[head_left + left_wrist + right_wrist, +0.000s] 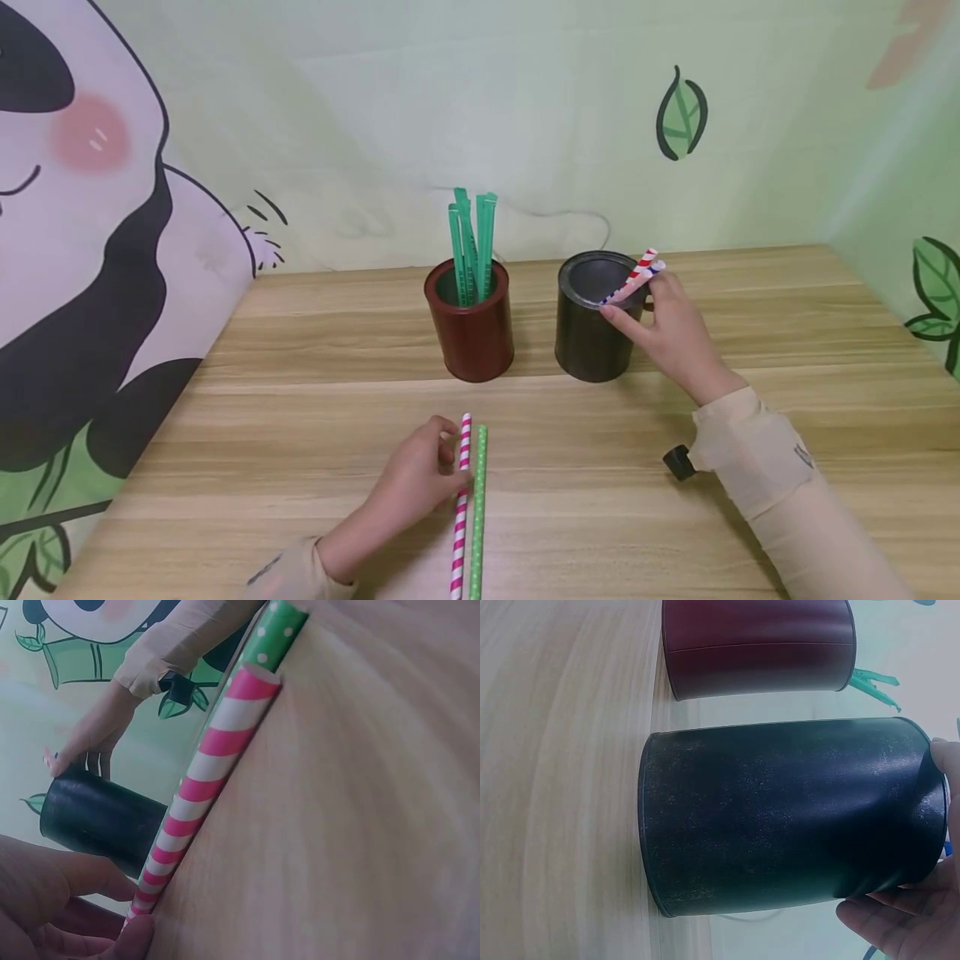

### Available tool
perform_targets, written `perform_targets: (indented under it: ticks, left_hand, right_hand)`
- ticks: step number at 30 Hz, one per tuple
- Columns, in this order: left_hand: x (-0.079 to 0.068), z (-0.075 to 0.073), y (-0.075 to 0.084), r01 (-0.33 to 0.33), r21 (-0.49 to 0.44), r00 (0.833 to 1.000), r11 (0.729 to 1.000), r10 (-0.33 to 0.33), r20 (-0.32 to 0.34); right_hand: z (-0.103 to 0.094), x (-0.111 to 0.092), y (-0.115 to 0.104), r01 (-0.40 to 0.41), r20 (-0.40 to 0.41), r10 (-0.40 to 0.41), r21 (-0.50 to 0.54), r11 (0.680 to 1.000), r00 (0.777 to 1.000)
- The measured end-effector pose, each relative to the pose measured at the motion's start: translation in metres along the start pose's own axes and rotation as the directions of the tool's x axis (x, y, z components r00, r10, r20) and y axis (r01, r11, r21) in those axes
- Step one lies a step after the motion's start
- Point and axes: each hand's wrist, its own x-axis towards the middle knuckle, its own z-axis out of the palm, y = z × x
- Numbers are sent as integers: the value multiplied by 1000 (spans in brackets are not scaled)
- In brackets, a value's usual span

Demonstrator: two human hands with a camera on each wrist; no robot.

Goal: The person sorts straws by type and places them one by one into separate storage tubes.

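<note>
On the table, two paper straws lie side by side: one white with pink stripes [459, 533], the other green with white dots [478, 533]. My left hand [416, 475] is at the pink-striped straw, its thumb tip over it. The fingers bend loosely on its left, thumb and forefinger apart. Farther back stands a black cup [592, 342], upright. My right hand [678, 329] grips the cup by its right side, thumb at the rim and fingers against the outer wall [877, 919]. Patterned straws [637, 275] lean out over the rim between thumb and forefinger; their lower ends are hidden.
A dark red cup [472, 350] stands left of the black one, holding several green wrapped sticks [483, 242]. Behind the wooden table [315, 400] rises a wall printed with a panda and leaves. A small black device [678, 462] sits at my right wrist.
</note>
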Motion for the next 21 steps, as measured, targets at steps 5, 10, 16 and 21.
perform_targets:
  ticks: [5,10,16,21]
  left_hand:
    - [1,1,-1,-7,18,1000,1000,7,5]
    - [2,0,-1,-3,8,1000,1000,3,28]
    - [2,-1,0,7,-7,999,1000,-6,36]
    - [2,-2,0,19,-28,999,999,-18,51]
  right_hand:
    - [0,0,1,-6,5,6,-13,1000,1000]
    - [0,0,1,-5,7,5,-16,1000,1000]
    - [0,0,1,0,4,0,-13,1000,1000]
    - [1,1,2,11,-2,-11,-6,1000,1000]
